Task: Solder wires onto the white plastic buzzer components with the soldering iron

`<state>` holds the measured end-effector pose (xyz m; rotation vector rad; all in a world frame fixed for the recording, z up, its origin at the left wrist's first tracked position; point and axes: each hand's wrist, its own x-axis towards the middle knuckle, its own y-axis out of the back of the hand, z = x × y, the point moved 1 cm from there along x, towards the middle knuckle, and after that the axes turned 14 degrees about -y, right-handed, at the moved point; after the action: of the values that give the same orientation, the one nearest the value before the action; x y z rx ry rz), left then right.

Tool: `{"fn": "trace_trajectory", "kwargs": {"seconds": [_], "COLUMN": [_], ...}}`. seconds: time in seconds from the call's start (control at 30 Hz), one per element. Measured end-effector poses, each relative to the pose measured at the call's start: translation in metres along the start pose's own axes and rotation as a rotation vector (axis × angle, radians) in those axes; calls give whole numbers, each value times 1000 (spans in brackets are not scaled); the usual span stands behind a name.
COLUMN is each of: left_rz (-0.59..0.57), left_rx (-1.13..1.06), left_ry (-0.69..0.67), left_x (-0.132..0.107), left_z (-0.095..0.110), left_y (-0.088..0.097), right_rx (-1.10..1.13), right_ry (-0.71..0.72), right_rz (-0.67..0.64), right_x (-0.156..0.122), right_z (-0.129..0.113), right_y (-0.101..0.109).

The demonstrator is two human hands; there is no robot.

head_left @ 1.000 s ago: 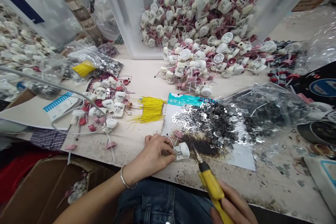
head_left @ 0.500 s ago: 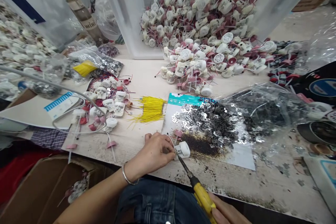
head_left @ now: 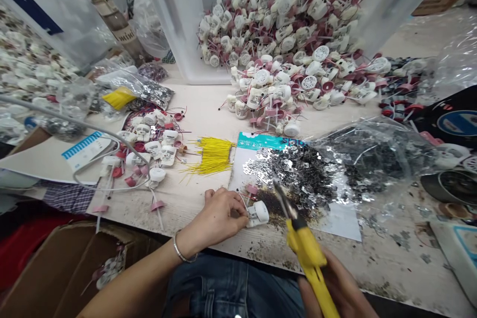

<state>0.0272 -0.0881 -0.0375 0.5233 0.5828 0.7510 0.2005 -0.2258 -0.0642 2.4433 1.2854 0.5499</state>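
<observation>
left hand: fingers closed, gripping a white plastic housing by its left end, with a thin wire showing at the fingertips. the housing is held low over the bench top; cannot tell whether it rests on it.

right hand: fingers closed around a yellow-handled tool, at the lower right of the view. its metal tip is blurred and points up, ahead of the left fingertips and just beside the housing; no contact seen.

surroundings, from the left fingers: a pink plastic disc lies just ahead of the fingertips. a printed card lies just to their right, under a black burnt residue and a pile of silver metal pieces. a bundle of yellow wires lies straight ahead, near. further left, white units with pink discs are spread out. well ahead, a heap of similar white units spills from a clear plastic bin. a clear bag of metal pieces lies well to the right
</observation>
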Motion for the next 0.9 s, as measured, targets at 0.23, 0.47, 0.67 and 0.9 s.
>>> {"fn": "trace_trajectory", "kwargs": {"seconds": [0.23, 0.47, 0.67, 0.9], "left_rz": [35, 112, 201, 223], "left_rx": [44, 209, 241, 403], "left_ry": [-65, -433, -421, 545], "left_x": [-5, -23, -55, -191], "left_z": [-1, -3, -10, -96], "left_y": [-2, -10, 19, 100], "right_rx": [27, 75, 182, 86], "right_ry": [371, 252, 150, 149], "right_rz": [-105, -46, 32, 224], "right_x": [31, 25, 41, 62], "right_z": [10, 0, 0, 5], "right_y": [-61, -57, -47, -43]}}
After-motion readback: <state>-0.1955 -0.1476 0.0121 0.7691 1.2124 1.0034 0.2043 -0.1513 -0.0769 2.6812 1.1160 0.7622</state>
